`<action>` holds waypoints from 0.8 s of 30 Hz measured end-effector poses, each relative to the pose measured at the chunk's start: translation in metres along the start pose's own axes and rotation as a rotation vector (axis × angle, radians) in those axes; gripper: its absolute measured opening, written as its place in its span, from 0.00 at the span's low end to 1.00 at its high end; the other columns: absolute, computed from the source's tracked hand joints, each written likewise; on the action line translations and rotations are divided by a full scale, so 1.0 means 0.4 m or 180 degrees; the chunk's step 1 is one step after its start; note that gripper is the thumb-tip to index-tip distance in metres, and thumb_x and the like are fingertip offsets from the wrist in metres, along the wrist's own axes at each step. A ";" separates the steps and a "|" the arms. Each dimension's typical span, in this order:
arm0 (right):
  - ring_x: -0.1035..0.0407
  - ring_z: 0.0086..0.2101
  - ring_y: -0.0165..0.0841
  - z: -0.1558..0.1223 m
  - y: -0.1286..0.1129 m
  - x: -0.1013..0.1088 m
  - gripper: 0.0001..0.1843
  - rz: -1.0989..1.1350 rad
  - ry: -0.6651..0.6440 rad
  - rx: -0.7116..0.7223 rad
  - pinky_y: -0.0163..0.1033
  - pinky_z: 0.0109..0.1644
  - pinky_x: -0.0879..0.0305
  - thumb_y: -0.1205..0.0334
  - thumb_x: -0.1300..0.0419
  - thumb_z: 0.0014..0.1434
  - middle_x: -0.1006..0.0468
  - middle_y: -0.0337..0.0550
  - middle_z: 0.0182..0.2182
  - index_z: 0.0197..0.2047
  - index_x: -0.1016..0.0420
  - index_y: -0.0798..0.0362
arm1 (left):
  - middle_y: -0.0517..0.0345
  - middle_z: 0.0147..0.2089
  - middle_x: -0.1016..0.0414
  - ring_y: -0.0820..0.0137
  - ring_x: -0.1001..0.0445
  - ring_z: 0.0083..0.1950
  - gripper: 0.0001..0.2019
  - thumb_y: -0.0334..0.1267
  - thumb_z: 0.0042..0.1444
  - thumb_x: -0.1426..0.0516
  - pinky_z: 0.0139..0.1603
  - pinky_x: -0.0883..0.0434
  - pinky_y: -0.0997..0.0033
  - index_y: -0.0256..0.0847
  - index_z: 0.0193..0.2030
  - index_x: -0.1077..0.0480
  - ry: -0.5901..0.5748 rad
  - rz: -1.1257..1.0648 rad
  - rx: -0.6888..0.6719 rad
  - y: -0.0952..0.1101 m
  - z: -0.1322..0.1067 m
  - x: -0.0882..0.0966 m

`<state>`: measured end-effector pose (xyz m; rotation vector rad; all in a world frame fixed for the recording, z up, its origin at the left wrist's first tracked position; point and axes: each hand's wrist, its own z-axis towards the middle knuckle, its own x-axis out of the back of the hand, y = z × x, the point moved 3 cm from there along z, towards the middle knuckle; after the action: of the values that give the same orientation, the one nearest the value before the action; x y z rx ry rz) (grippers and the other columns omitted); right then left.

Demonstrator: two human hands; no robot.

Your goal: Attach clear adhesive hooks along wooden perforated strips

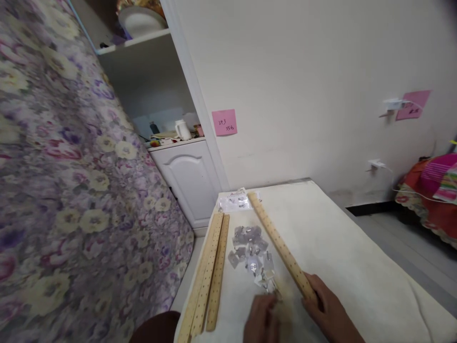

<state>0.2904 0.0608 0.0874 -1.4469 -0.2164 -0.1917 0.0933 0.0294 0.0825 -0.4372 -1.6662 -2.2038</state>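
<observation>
We've got our right hand (326, 307) wrapped around the near end of a dotted wooden strip (282, 247), which slants away over the white-covered table (332, 228), right of a pile of clear plastic squares with metal bits (250, 238). Our left hand (260, 318) is just below that pile, too blurred to tell if its fingers grip anything. More wooden strips (217, 271) lie along the left edge.
</observation>
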 end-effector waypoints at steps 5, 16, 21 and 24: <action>0.35 0.56 0.45 -0.020 0.053 0.064 0.29 -0.0866 -0.0807 0.0202 0.49 0.60 0.39 0.62 0.42 0.51 0.29 0.45 0.57 0.58 0.31 0.45 | 0.53 0.44 0.28 0.63 0.28 0.45 0.20 0.46 0.58 0.48 0.49 0.31 0.62 0.39 0.54 0.34 0.1326 0.0013 0.0879 -0.048 0.020 0.143; 0.31 0.48 0.41 -0.013 0.065 0.130 0.27 -0.1469 -0.1180 0.1005 0.46 0.52 0.33 0.70 0.45 0.52 0.25 0.44 0.49 0.54 0.28 0.41 | 0.50 0.49 0.33 0.59 0.33 0.52 0.17 0.42 0.58 0.48 0.55 0.34 0.54 0.41 0.52 0.33 0.1392 0.1034 0.0283 -0.106 -0.028 0.175; 0.30 0.42 0.39 0.004 0.022 0.148 0.21 -0.1449 -0.1263 0.0971 0.44 0.46 0.32 0.68 0.45 0.53 0.23 0.45 0.42 0.49 0.25 0.43 | 0.48 0.52 0.35 0.58 0.36 0.57 0.16 0.37 0.58 0.47 0.57 0.35 0.50 0.44 0.54 0.33 0.1147 0.1717 -0.0320 -0.115 -0.038 0.176; 0.30 0.41 0.40 -0.001 0.026 0.158 0.19 -0.1383 -0.1232 0.0920 0.44 0.46 0.33 0.66 0.44 0.54 0.23 0.46 0.41 0.49 0.24 0.43 | 0.47 0.55 0.36 0.55 0.37 0.58 0.17 0.39 0.59 0.47 0.56 0.37 0.47 0.46 0.55 0.34 0.1217 0.1962 -0.0483 -0.114 -0.050 0.170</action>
<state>0.3541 0.0615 0.0941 -1.1235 -0.8442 -0.2207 0.0112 0.0160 0.0680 -0.4563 -0.9979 -1.8065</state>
